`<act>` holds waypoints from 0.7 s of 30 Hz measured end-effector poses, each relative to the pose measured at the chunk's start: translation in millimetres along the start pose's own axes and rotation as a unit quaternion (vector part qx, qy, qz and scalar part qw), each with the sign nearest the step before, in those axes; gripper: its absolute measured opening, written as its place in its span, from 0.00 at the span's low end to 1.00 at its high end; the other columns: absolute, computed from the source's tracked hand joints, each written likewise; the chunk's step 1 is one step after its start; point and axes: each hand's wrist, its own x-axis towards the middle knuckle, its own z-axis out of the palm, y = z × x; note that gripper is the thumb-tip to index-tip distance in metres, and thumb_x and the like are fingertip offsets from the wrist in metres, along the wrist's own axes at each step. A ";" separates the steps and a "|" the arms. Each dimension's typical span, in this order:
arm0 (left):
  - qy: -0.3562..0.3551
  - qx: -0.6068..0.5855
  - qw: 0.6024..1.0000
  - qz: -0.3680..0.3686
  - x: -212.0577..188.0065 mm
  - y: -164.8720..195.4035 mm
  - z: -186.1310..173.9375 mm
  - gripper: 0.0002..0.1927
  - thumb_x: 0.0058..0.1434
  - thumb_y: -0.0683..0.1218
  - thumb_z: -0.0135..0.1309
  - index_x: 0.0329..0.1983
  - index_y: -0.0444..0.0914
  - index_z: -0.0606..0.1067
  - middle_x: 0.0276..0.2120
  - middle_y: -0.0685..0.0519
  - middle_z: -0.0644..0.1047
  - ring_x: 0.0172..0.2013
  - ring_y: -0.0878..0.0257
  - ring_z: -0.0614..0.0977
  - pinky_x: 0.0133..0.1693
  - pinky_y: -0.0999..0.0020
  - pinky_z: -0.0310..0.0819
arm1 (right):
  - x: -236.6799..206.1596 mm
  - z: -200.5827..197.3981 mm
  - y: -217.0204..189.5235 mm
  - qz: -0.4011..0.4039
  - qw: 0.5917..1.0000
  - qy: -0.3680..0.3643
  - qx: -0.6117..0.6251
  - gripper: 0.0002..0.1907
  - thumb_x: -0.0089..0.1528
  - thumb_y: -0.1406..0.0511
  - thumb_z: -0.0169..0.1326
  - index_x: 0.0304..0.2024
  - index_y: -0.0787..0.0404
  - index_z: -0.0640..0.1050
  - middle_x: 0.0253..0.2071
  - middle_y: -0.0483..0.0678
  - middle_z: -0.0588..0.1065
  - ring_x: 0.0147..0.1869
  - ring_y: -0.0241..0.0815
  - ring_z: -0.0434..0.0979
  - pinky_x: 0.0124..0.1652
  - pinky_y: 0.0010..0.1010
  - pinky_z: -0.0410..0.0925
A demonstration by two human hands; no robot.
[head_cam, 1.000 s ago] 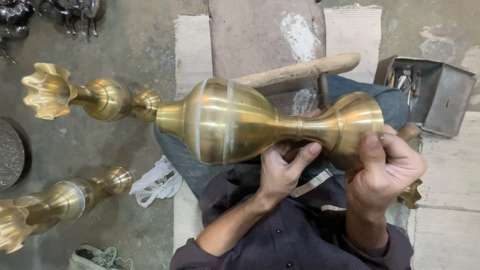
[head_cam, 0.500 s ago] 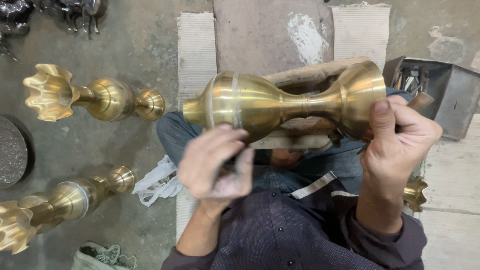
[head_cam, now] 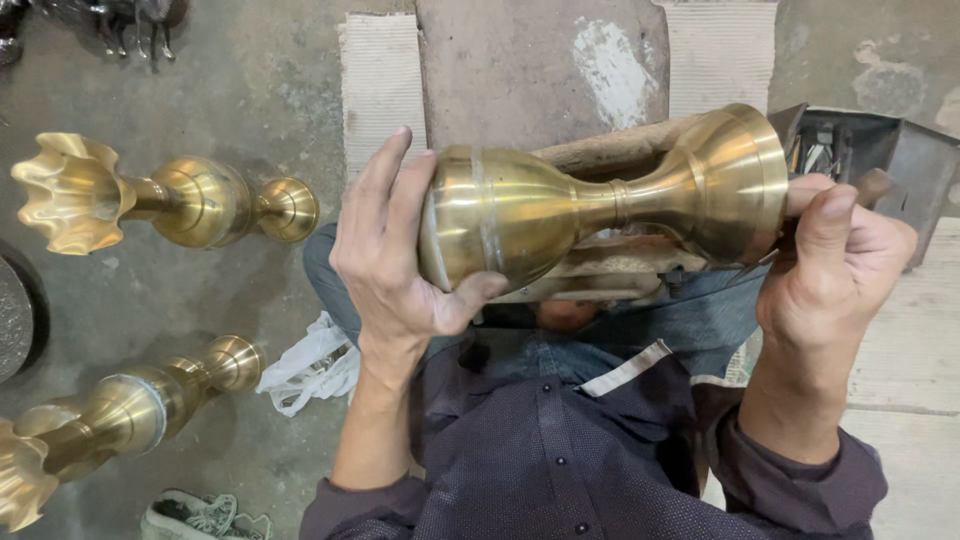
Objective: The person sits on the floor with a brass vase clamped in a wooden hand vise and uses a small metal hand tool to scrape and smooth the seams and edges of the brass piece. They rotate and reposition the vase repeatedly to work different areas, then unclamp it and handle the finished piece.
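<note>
Head view: you hold the brass vase body (head_cam: 600, 205) sideways above your lap, left hand (head_cam: 395, 255) wrapped round its bulbous end, right hand (head_cam: 835, 275) clamped on the flared end; next, judge each grip before turning it.

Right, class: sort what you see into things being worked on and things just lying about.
In hand:
brass vase-shaped piece
left hand
right hand

Lying about:
two brass stands, upper and lower
white rag
metal box
</note>
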 end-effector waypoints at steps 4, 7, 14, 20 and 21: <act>-0.031 0.054 0.995 0.079 4.6 2.4 -1.1 0.53 0.56 0.82 0.45 0.68 0.39 0.70 0.68 0.38 0.70 0.62 0.39 0.78 0.59 0.52 0.73 | -1.3 -0.1 1.2 -0.016 0.999 -0.007 -0.037 0.33 0.82 0.54 0.52 0.32 0.75 0.75 0.28 0.49 0.71 0.29 0.33 0.63 0.31 0.22 0.52; -0.050 0.037 0.994 0.095 8.6 -1.3 -5.4 0.55 0.55 0.84 0.46 0.71 0.41 0.68 0.68 0.38 0.69 0.62 0.41 0.80 0.55 0.55 0.72 | 1.2 7.4 -2.5 -0.022 0.996 0.008 -0.084 0.31 0.79 0.54 0.53 0.28 0.70 0.70 0.23 0.43 0.64 0.27 0.29 0.56 0.31 0.22 0.48; -0.066 0.028 0.993 0.089 6.1 -0.4 -12.6 0.51 0.52 0.76 0.63 0.70 0.43 0.68 0.67 0.39 0.70 0.55 0.47 0.82 0.50 0.55 0.71 | 7.7 12.3 -21.5 -0.018 0.992 -0.022 -0.120 0.24 0.78 0.63 0.59 0.31 0.73 0.73 0.25 0.41 0.65 0.30 0.29 0.57 0.33 0.23 0.50; -0.050 0.003 0.996 0.076 7.4 1.8 -12.9 0.50 0.46 0.72 0.70 0.67 0.44 0.70 0.64 0.42 0.72 0.54 0.49 0.82 0.49 0.55 0.71 | 14.6 0.8 -28.5 0.026 0.995 -0.067 -0.062 0.15 0.73 0.66 0.61 0.35 0.73 0.77 0.25 0.41 0.67 0.30 0.28 0.59 0.32 0.21 0.52; -0.050 -0.003 0.996 0.074 8.0 1.4 -13.3 0.49 0.46 0.71 0.70 0.67 0.44 0.70 0.64 0.43 0.72 0.53 0.49 0.82 0.49 0.56 0.71 | 14.7 -1.3 -29.1 0.029 0.996 -0.074 -0.052 0.15 0.73 0.67 0.61 0.36 0.73 0.78 0.26 0.41 0.68 0.30 0.28 0.60 0.33 0.20 0.53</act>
